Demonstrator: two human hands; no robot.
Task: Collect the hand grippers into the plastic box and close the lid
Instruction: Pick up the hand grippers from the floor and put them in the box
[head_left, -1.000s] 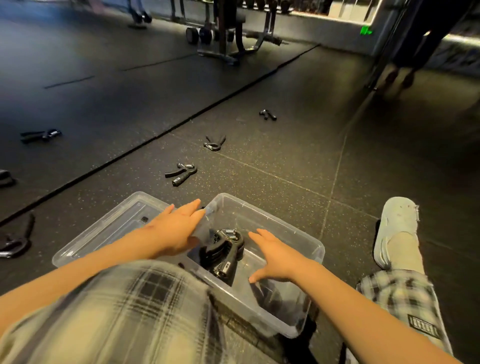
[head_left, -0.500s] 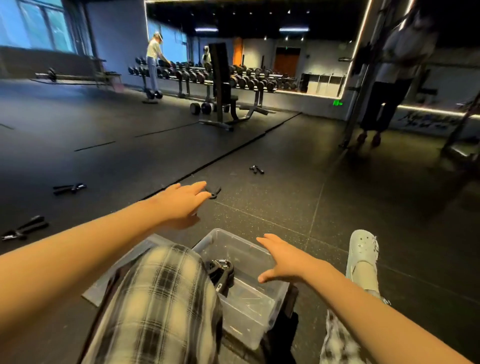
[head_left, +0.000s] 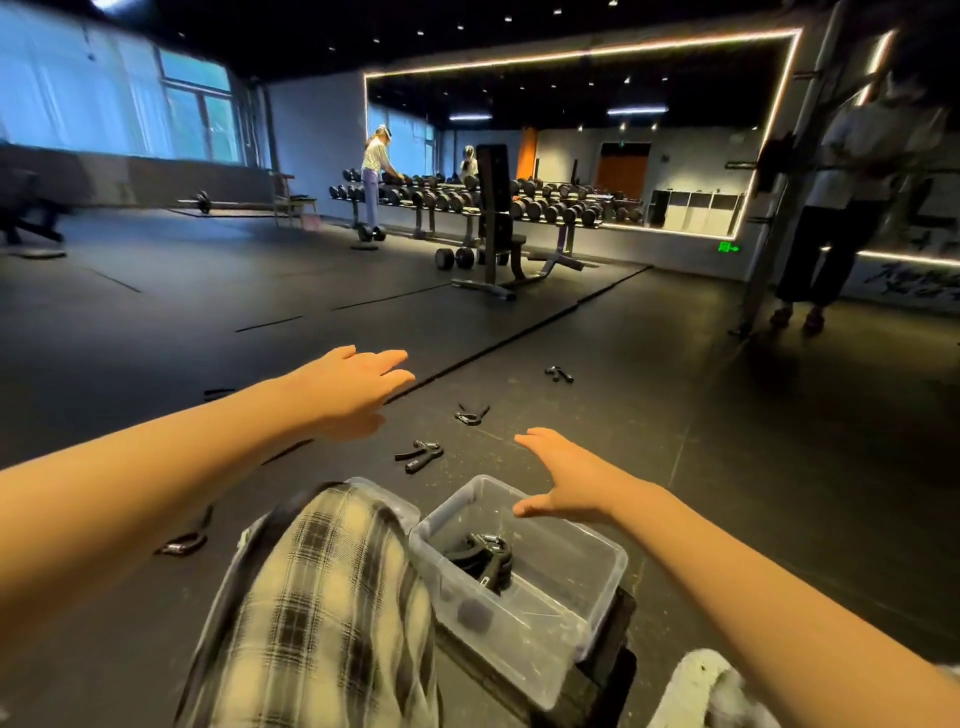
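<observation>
A clear plastic box stands on the dark floor by my raised knee, with black hand grippers lying inside. Its lid lies to the left, mostly hidden behind my plaid trouser leg. More black hand grippers lie on the floor: one just beyond the box, one farther out, one farther still, and one at the left. My left hand is stretched forward above the floor, empty, fingers spread. My right hand hovers over the box's far edge, empty and open.
A weight bench and a long dumbbell rack stand at the back before a mirror. One person stands at the rack, another at the right. My plaid-trousered knee is raised in front; a seam crosses the floor mats.
The camera has tilted up from the box toward the room. Both hands left the box; my left hand reached forward over the floor and my right rose above the box's rim.
</observation>
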